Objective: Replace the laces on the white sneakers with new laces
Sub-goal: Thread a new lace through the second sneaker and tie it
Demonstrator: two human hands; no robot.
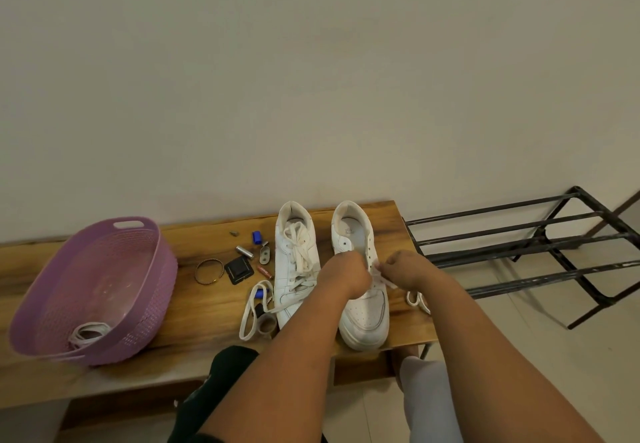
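Two white sneakers, the left one (296,266) with off-white laces, the right one (362,290) showing dark eyelets, stand at centre on a brown, dark-grained wooden bench (194,307). At left, a lilac basket (104,290) with a perforated lattice wall holds a white lace (88,333). At right, a black metal rack (540,245). Above, a plain cream wall (311,79).

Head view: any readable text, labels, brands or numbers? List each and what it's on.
None can be read.
Insole print inside the right sneaker: a small dark mark, too blurred to read.
Small reddish-brown cylinder on the wooden bench: pale markings, too small to read.
Blue-capped items, purple basket and left sneaker: no text visible.
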